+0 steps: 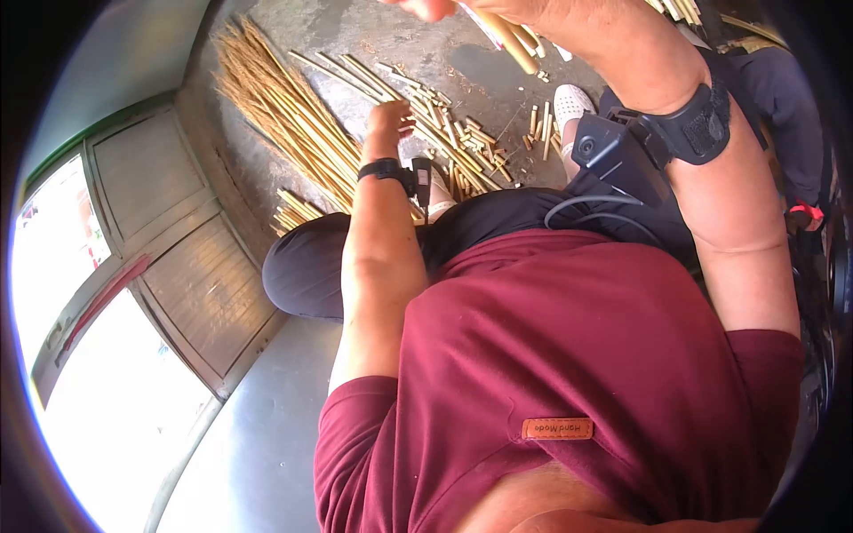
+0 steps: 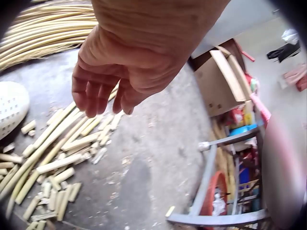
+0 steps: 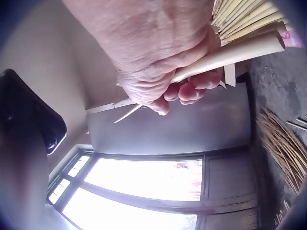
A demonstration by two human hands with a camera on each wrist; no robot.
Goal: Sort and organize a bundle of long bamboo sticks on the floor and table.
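Observation:
My left hand (image 2: 127,67) hangs over the floor with its fingers loosely bent and holds nothing. Below it lies a heap of pale cut stalks (image 2: 60,163), some long, several chopped into short pieces. In the right wrist view, my right hand (image 3: 168,72) grips a smooth, round pale wooden stick (image 3: 235,53). Its thick end points right, while a thin pale tip (image 3: 127,113) shows on the other side of the hand. At the top of the head view, the same stick (image 1: 506,43) slants down beside the fingers, and part of that hand is cut off.
A bundle of long stalks with brushy tops (image 1: 284,111) lies at left on the concrete floor (image 1: 471,67). A white perforated shoe (image 1: 573,102) stands near the pieces. In the left wrist view, a metal frame (image 2: 204,182), a red bucket (image 2: 218,191) and a cardboard box (image 2: 218,86) stand right.

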